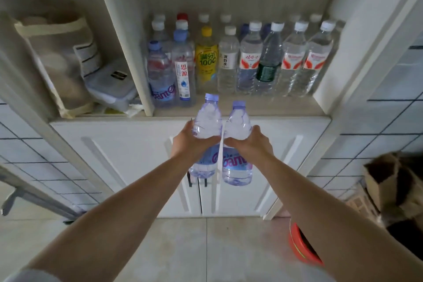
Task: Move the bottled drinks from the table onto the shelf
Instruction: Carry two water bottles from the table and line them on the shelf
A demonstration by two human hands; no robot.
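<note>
Pale cabinet unit against a white tiled wall

A whitewashed wooden cabinet [325, 107] has closed white lower doors [142, 167]. White wall tiles [389, 121] with dark grout flank it. The floor [183, 247] is large beige tiles. A cardboard box [384, 181] and an orange bucket [299, 247] stand at the right; soft daylight.

Both arms stretched straight out toward 12 o'clock, side by side. Left hand [191, 142] and right hand [250, 143] each curled tight around a bottle, knuckles nearly touching.
</note>
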